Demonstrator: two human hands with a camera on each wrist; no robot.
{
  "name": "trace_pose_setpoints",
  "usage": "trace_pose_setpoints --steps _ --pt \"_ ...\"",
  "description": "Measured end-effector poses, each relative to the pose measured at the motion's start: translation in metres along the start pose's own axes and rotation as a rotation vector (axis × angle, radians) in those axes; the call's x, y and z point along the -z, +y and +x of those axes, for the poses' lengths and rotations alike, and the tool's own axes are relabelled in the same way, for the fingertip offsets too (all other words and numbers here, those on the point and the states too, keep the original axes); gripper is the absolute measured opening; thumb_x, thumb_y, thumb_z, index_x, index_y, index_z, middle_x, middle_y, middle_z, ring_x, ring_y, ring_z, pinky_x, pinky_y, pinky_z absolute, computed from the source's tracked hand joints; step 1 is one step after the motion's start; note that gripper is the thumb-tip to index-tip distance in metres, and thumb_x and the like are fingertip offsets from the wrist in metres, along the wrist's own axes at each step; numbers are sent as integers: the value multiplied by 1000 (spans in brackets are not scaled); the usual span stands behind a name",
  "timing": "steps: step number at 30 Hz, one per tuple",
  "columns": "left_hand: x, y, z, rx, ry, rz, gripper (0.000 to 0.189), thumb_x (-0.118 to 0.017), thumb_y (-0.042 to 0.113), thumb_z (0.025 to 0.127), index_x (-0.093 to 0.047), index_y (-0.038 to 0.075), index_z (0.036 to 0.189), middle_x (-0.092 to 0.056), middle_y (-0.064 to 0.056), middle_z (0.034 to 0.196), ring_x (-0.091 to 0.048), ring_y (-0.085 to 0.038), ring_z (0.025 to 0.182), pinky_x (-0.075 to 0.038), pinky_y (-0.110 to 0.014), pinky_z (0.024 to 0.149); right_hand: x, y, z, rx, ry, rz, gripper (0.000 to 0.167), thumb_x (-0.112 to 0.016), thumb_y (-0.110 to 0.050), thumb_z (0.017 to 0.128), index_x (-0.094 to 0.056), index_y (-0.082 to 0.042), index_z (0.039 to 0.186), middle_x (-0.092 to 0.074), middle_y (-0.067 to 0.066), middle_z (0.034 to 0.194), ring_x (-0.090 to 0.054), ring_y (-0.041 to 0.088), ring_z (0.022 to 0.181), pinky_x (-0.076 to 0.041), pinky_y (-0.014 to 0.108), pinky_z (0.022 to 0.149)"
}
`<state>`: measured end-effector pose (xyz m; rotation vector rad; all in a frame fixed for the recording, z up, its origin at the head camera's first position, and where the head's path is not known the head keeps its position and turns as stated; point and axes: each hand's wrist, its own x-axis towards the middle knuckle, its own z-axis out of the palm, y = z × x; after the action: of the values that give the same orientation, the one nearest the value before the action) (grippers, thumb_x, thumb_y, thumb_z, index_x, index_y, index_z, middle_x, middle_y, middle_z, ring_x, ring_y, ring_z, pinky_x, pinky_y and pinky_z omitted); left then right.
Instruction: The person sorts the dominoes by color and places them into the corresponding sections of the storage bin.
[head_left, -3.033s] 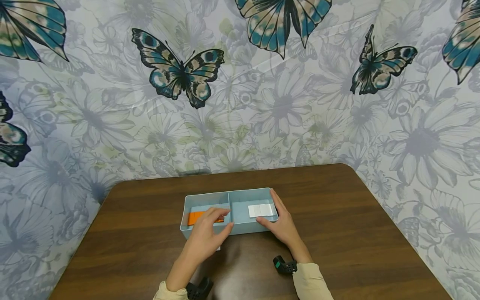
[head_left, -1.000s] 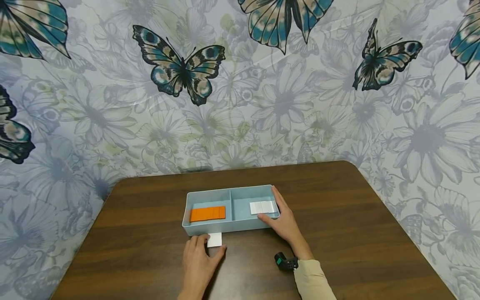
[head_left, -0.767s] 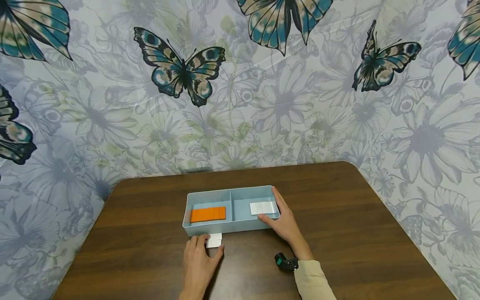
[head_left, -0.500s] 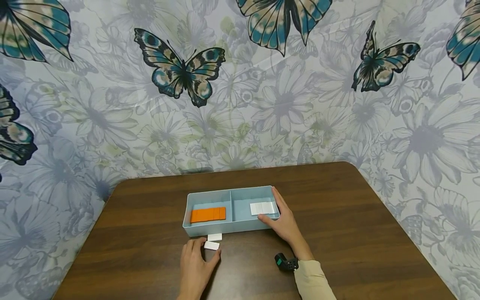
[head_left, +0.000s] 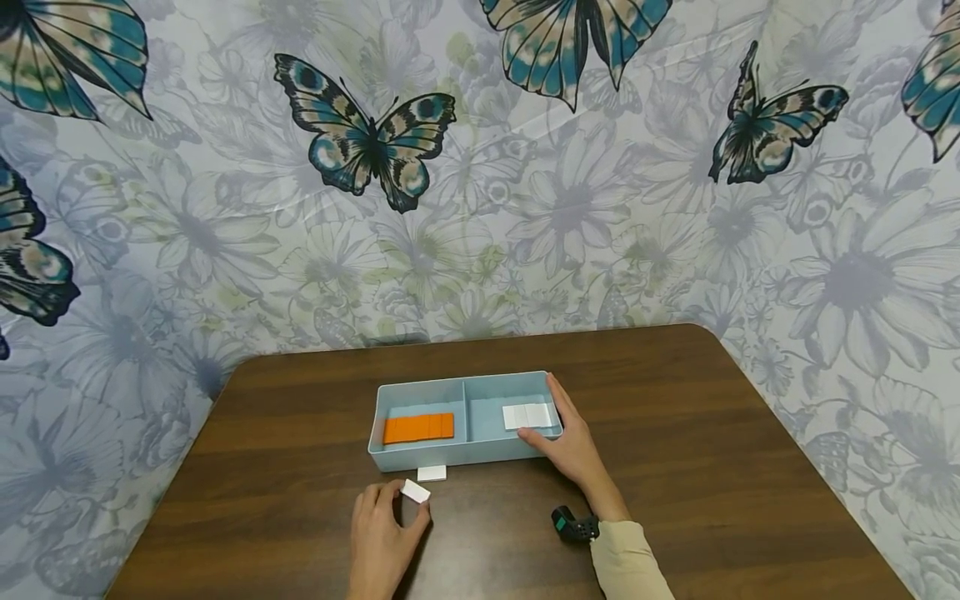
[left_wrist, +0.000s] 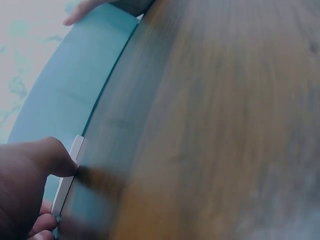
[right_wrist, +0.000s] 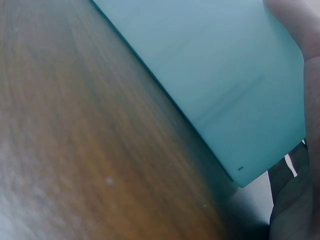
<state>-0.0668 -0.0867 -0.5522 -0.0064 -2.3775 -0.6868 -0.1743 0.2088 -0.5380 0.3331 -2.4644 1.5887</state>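
My left hand (head_left: 382,533) pinches a small white tile (head_left: 416,492) between thumb and fingers, just in front of a light blue two-compartment box (head_left: 450,455). The tile is tilted in the head view; in the left wrist view the thumb presses against the long edge of the white tile (left_wrist: 67,185). A second white tile (head_left: 432,474) lies against the box's front wall. My right hand (head_left: 576,450) holds the box's right end, thumb at the front rim and fingers along the side. In the right wrist view that hand overlaps the box wall (right_wrist: 210,85).
Orange tiles (head_left: 418,428) lie in a row in the box's left compartment, and several white tiles (head_left: 527,416) in the right one. The box stands on a brown wooden table (head_left: 675,467) with a butterfly-patterned cloth (head_left: 570,250) behind.
The left hand has come out from over the box to its front, taken one white tile and drawn it towards the person and left, parting it from the second. The right hand stays on the box.
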Motion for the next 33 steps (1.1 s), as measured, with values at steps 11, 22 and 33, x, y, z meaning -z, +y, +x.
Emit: trace_pose_setpoints --steps 11,22,33 --pt "5 -2 -3 -8 -14 -25 38 -91 12 64 -74 1 97 -66 -10 91 -59 -29 86 -49 -47 74 0 1 -1 9 5 -2 103 -85 -38 84 -26 -17 165 -24 1 171 -24 30 157 -24 62 123" --pt "6 -1 -2 -22 -16 -54 41 -92 10 63 -75 2 99 -66 -7 93 -58 -24 85 -50 -42 72 1 1 -2 9 8 -7 102 -85 -40 85 -25 -27 165 -24 -1 171 -24 30 157 -24 63 122" --pt "9 5 0 32 -91 -100 45 -95 12 63 -76 5 103 -66 -2 96 -55 -13 84 -52 -33 71 1 1 -1 7 7 4 103 -85 -40 85 -25 -20 166 -24 -1 171 -24 31 157 -24 64 122"
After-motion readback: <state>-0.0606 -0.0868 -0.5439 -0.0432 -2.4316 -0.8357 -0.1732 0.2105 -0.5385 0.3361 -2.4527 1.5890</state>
